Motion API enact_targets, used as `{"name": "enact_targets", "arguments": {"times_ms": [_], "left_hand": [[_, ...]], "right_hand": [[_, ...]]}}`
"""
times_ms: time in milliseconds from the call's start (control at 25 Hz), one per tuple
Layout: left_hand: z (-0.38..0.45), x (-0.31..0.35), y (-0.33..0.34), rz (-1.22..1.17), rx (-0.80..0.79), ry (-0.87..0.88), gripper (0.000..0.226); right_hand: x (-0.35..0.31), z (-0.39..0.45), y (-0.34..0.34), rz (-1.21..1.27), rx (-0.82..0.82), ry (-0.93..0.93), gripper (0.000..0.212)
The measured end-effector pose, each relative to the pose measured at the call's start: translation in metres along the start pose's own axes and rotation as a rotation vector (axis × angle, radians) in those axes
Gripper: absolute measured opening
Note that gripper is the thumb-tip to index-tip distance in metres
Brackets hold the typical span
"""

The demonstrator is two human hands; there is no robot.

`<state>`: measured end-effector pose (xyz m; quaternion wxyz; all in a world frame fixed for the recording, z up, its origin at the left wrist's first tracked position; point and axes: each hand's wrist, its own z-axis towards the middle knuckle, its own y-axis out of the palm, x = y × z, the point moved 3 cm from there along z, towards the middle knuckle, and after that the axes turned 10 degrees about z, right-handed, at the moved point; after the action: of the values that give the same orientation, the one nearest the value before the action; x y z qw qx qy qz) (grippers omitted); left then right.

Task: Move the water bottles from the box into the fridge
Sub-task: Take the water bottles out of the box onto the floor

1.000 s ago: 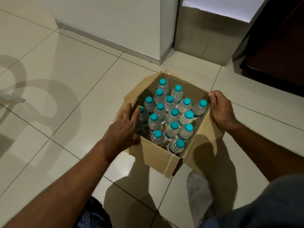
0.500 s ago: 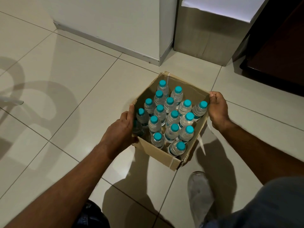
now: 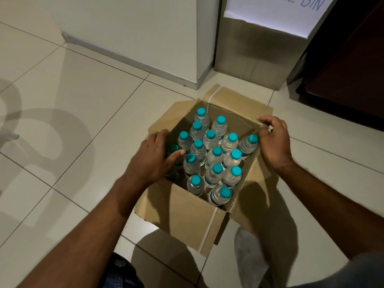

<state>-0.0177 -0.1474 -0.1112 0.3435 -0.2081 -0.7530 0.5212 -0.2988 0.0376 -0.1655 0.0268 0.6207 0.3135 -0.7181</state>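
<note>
Head cam: you're not unloading yet. Bottles (image 3: 214, 156) all stand in the box (image 3: 187, 213) on the floor. Left hand (image 3: 153, 161) lies open across its left edge, right hand (image 3: 274, 140) pinches the right flap. Next, grab a bottle by the neck.

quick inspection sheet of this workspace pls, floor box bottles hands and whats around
surface: pale tiled floor, shadows across it
job's things: open cardboard box on the floor, flaps folded out; bottles with teal caps stand upright inside, close together; none lifted out
clutter: nothing seen
grippers: left hand on the box's left edge, fingers reaching in by the bottles; right hand pinching the right rim; neither holds a bottle
cables: nothing seen
surroundings: white wall base beyond the box; metal bin with a paper label; dark cabinet at right; shoe near the box; no fridge in view
</note>
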Motion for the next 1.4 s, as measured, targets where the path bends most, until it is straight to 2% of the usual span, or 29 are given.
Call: {"name": "enact_targets", "arguments": {"times_ms": [120, 240, 400, 600, 760, 960, 1400], "left_hand": [[0.02, 0.022, 0.003, 0.075, 0.209, -0.014, 0.074], [0.047, 0.047, 0.011, 0.089, 0.317, 0.04, 0.062], [0.089, 0.068, 0.02, 0.177, 0.308, 0.064, 0.054], [0.132, 0.083, 0.026, 0.263, 0.273, 0.036, 0.04], [0.142, 0.094, 0.032, 0.405, 0.222, 0.033, 0.037], [0.148, 0.094, 0.033, 0.51, 0.183, 0.025, 0.021], [0.144, 0.101, 0.045, 0.3, 0.302, -0.033, 0.028]], "right_hand": [[-0.021, -0.006, 0.003, -0.191, -0.048, -0.182, 0.029], [-0.037, -0.008, 0.015, -0.244, -0.164, -0.278, 0.032], [-0.048, -0.002, 0.041, -0.215, -0.332, -0.269, 0.041], [-0.037, 0.011, 0.068, -0.237, -0.416, -0.24, 0.045], [-0.027, 0.011, 0.076, -0.25, -0.411, -0.262, 0.044], [-0.021, 0.017, 0.084, -0.289, -0.376, -0.307, 0.029], [-0.022, 0.008, 0.065, 0.018, -0.26, -0.222, 0.038]]}}
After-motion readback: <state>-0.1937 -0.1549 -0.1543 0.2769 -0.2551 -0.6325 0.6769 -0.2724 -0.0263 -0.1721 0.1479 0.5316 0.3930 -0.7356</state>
